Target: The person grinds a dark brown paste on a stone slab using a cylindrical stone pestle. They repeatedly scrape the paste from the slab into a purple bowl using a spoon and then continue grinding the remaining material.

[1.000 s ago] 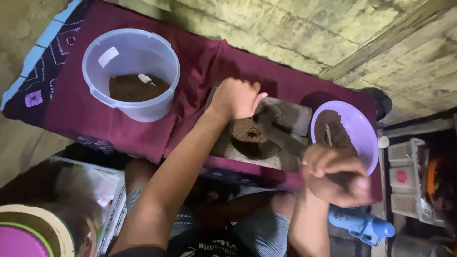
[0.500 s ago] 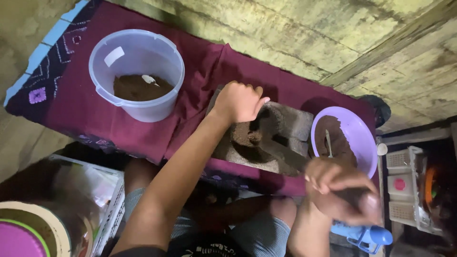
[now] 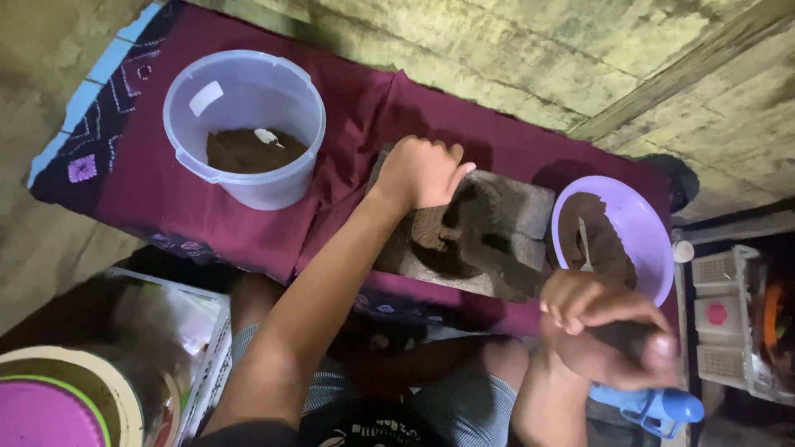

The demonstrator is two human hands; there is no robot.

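Over the maroon cloth (image 3: 248,223), the stone mortar (image 3: 497,248) is gripped by the left hand (image 3: 418,172); the right hand (image 3: 609,335), fist closed around a dark pestle, has been drawn back toward the body.

A white rectangular label (image 3: 204,98) sits on the inner wall of the translucent bucket (image 3: 245,126), above the brown powder. Well away from the bucket, at the far right edge, a round red sticker (image 3: 716,314) marks a white slotted crate (image 3: 729,327). No signs or screens show.
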